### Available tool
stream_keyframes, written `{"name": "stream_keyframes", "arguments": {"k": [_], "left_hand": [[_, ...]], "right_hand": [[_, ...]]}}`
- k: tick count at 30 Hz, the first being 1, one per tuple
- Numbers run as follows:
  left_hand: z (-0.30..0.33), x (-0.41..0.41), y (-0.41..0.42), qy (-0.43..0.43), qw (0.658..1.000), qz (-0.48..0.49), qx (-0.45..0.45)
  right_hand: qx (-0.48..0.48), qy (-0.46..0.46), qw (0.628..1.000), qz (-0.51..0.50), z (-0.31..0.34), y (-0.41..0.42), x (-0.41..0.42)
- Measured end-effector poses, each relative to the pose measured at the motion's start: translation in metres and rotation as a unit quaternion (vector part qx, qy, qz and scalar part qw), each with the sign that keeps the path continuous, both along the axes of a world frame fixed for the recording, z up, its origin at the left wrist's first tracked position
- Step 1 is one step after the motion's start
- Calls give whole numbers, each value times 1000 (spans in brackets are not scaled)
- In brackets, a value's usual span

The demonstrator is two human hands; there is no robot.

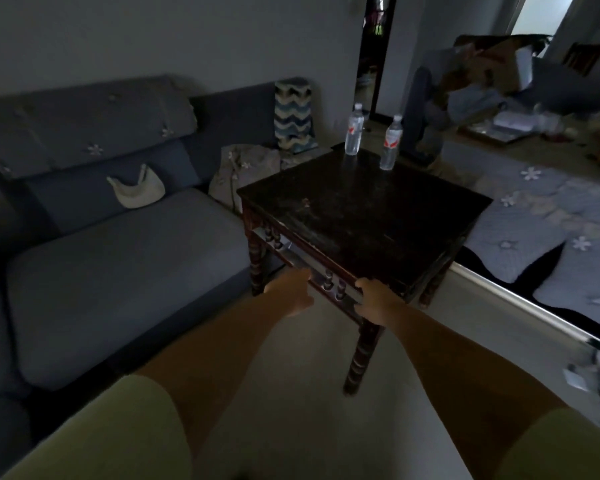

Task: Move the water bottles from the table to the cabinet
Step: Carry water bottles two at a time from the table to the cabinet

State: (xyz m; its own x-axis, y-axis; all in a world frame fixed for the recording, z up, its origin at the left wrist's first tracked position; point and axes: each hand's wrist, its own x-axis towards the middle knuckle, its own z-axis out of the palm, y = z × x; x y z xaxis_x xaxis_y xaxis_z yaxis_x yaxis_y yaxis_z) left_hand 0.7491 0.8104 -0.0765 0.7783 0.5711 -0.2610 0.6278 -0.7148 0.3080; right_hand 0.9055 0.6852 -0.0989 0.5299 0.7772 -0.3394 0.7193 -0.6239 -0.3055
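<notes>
Clear plastic, twice over: two water bottles, the left bottle [354,134] and the right bottle [391,142], upright near the far edge of the dark wooden table [368,216], slightly apart, white caps on, red-and-white labels. Well apart from both hands, with the whole tabletop between. Left hand [291,292] stretched forward and low beside the table's near corner, fingers loosely extended, holding nothing, just next to the turned spindles under the rim; contact with the frame hard to tell. Right hand [373,299] at the near edge of the table, fingers bent over the rim and the rail below, apparently resting on the wood; firmness of the grip unclear in the dim, blurred light. Both forearms bare, reaching straight ahead, pale green sleeves [94,434] at the bottom. To the left, a grey-blue sofa [125,271] with a small cream bag [136,192] against its back and a zigzag-patterned cushion [294,116] at its end. To the right, a quilted flowered cover [534,209] and clutter beyond. Nothing on the tabletop between hands and bottles.
</notes>
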Motion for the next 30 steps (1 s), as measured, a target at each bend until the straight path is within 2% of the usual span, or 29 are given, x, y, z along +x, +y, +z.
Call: {"name": "stream_keyframes", "arguments": {"k": [4,9,14,23,30], "left_hand": [[0,30,79,-23,1000,-11,13],[10,63,178,-12,999,-35,14],[25,96,263,-21,998,-55,-6],[9,197,315,-36,990,-127,-46],[5,311,376,-24,991,-121,-44]], "right_hand": [[3,3,1000,14,1,70,24],[-1,-30,998,-53,4,136,63],[3,-5,996,-91,10,198,86],[15,14,991,-132,1,265,173],[63,39,983,-167,-10,316,294]]}}
